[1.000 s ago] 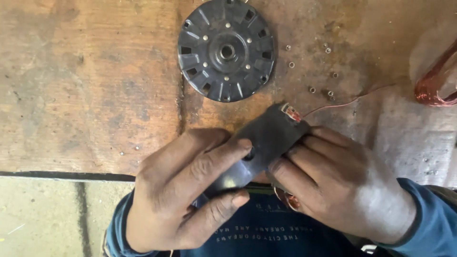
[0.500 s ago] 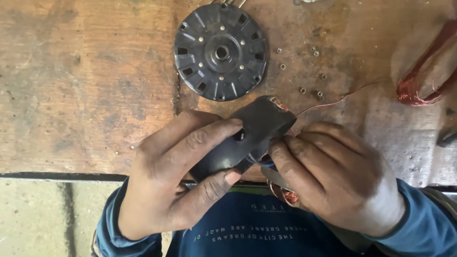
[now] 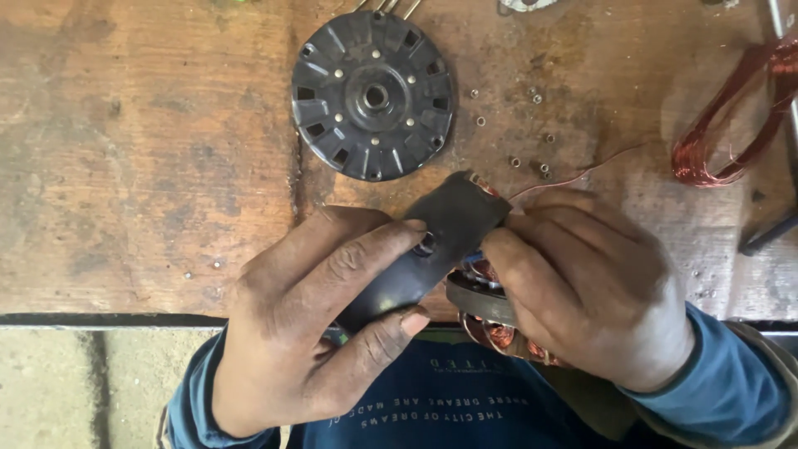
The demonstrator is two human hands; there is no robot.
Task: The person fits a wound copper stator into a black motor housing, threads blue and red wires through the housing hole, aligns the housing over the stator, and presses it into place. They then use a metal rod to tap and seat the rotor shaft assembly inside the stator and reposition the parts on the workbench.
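Head view: dark plate (image 3: 432, 249) over the copper-wound stator (image 3: 499, 320) at the bench (image 3: 125, 166) edge looks stiff and heavy, its windings fragile. Left hand (image 3: 320, 320) clamps the plate, right hand (image 3: 586, 291) pinches its end; best gripped by plate edges and steel core.

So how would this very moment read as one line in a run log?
left hand: holds dark motor cover | right hand: on copper-wound stator | bench: round vented cover, small nuts, copper coil
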